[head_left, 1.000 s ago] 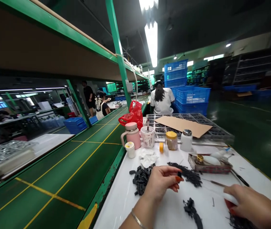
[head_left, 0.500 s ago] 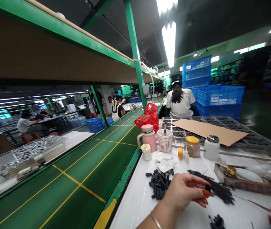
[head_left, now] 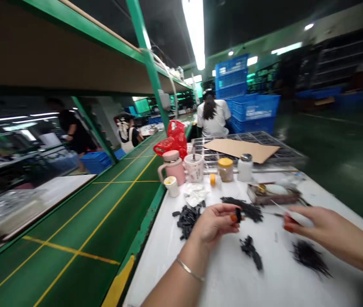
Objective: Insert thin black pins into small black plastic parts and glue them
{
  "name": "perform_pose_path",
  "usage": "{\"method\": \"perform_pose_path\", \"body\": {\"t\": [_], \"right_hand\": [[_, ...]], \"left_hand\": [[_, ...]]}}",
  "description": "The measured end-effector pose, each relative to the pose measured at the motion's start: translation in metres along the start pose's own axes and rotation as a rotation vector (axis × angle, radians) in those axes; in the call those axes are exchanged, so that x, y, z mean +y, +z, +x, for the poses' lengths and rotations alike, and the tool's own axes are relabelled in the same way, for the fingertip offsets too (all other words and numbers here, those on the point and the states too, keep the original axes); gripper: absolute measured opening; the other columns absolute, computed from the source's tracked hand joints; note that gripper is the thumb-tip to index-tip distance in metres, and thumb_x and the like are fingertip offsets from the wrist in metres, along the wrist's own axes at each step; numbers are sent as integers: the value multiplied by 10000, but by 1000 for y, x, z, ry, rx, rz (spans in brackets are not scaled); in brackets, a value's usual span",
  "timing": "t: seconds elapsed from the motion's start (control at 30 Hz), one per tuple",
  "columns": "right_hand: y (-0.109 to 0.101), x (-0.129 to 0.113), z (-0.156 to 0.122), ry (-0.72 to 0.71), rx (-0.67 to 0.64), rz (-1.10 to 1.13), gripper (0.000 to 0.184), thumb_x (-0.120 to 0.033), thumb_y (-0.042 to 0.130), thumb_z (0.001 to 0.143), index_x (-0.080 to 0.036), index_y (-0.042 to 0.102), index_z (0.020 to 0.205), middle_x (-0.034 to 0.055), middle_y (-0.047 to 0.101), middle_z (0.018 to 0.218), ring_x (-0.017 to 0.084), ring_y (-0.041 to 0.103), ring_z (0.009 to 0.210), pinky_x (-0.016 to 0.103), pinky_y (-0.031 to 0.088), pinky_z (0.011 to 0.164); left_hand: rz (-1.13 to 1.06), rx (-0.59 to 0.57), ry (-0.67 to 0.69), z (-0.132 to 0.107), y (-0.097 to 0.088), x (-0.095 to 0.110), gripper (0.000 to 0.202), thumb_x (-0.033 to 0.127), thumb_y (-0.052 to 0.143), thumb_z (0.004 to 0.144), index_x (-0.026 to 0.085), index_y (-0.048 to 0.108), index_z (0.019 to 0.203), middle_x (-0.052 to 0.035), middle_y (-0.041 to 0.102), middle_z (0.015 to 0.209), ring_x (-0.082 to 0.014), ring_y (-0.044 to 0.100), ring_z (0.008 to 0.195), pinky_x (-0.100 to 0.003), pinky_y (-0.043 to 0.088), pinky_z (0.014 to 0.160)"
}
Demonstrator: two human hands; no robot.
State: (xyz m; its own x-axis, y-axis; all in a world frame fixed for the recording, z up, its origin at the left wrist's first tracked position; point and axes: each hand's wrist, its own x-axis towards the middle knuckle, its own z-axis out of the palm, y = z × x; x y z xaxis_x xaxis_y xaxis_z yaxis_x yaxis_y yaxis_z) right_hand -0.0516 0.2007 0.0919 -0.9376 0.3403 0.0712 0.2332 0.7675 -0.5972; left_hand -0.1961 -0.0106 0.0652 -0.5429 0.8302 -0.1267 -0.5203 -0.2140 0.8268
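My left hand (head_left: 215,225) pinches a small black part (head_left: 238,215) between thumb and fingers, held above the white tabletop. A slim tool with a white handle and a thin pointed metal tip (head_left: 301,218) is gripped in my right hand (head_left: 323,225), its tip aimed left toward that part but apart from it. Beside my left wrist lies a heap of black pieces (head_left: 188,221). Beyond the fingers is a long black pile (head_left: 243,207). Between the hands sits a smaller black cluster (head_left: 251,252), and below my right hand a bunch of thin black strips (head_left: 310,257).
A green conveyor belt (head_left: 111,213) runs along the left. At the table's back stand a pink mug (head_left: 174,168), a yellow-lidded jar (head_left: 225,169), a white bottle (head_left: 244,167) and a shallow box (head_left: 272,197). A person in white (head_left: 212,117) sits ahead, near blue crates (head_left: 254,108).
The view has turned right, so things appear farther left. My right hand with the white-handled tool has come well into view. The left hand keeps its pinch on the black part.
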Motion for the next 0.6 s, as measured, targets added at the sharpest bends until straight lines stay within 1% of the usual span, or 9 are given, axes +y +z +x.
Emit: {"method": "perform_pose_path", "body": {"t": [0.03, 0.07, 0.13, 0.2, 0.27, 0.37, 0.47, 0.53, 0.6], "right_hand": [[-2, -8, -1, -10, -23, 64, 275, -428, 565, 842, -206, 622, 689, 105, 660, 781, 176, 597, 716, 278, 421, 664], [-3, -17, -2, -29, 14, 126, 280, -430, 534, 858, -202, 609, 713, 88, 657, 781, 183, 597, 744, 286, 422, 702], [2, -34, -4, -55, 147, 257, 267, -442, 589, 820, -189, 603, 737, 50, 652, 772, 181, 591, 740, 279, 425, 695], [12, -47, -7, -67, 291, 356, 237, -409, 598, 828, -181, 615, 765, 29, 651, 762, 160, 592, 723, 258, 432, 688], [24, -57, -12, -106, 381, 401, 210, -374, 613, 830, -174, 628, 767, 24, 657, 764, 143, 593, 712, 239, 437, 671], [38, -62, -19, -203, 448, 390, 147, -306, 623, 833, -177, 641, 765, 17, 665, 760, 124, 595, 683, 226, 444, 652], [47, -62, -19, -348, 483, 350, 32, -175, 622, 812, -181, 634, 784, 10, 667, 772, 119, 600, 697, 229, 455, 677], [50, -61, -17, -461, 526, 337, 78, -101, 619, 783, -179, 618, 784, 3, 661, 763, 115, 596, 691, 231, 457, 669], [51, -60, -16, -541, 565, 323, 107, -69, 617, 774, -175, 603, 782, -3, 653, 749, 108, 589, 678, 233, 453, 655]], "left_hand": [[-19, -8, -17, -1, 1, 0, 430, 214, 844, 566, 106, 707, 960, -86, 695, 836, -90, 614, 578, -202, 508, 584], [-39, 0, -29, -1, 2, 1, 411, 192, 839, 576, 106, 703, 954, -80, 694, 813, -94, 621, 589, -194, 508, 588], [-65, 0, -54, -3, 4, 2, 371, 160, 818, 615, 110, 690, 959, -72, 691, 800, -92, 629, 616, -180, 513, 601], [-78, -15, -75, -4, 7, 2, 346, 138, 799, 646, 115, 678, 968, -63, 686, 805, -87, 631, 634, -171, 520, 614], [-84, -38, -80, -6, 9, 2, 321, 131, 781, 673, 118, 670, 974, -50, 674, 796, -82, 628, 644, -160, 524, 611], [-85, -69, -87, -6, 11, 0, 293, 134, 768, 694, 122, 668, 970, -36, 658, 771, -80, 626, 639, -151, 527, 590], [-86, -88, -94, -5, 11, -3, 301, 128, 774, 685, 124, 670, 967, -34, 660, 762, -86, 634, 628, -153, 534, 575], [-84, -100, -100, -4, 11, -4, 315, 120, 781, 672, 122, 672, 967, -35, 663, 752, -92, 640, 625, -158, 542, 572], [-84, -107, -104, -4, 11, -5, 320, 114, 787, 661, 120, 675, 960, -36, 663, 740, -97, 643, 619, -163, 547, 567]]}}
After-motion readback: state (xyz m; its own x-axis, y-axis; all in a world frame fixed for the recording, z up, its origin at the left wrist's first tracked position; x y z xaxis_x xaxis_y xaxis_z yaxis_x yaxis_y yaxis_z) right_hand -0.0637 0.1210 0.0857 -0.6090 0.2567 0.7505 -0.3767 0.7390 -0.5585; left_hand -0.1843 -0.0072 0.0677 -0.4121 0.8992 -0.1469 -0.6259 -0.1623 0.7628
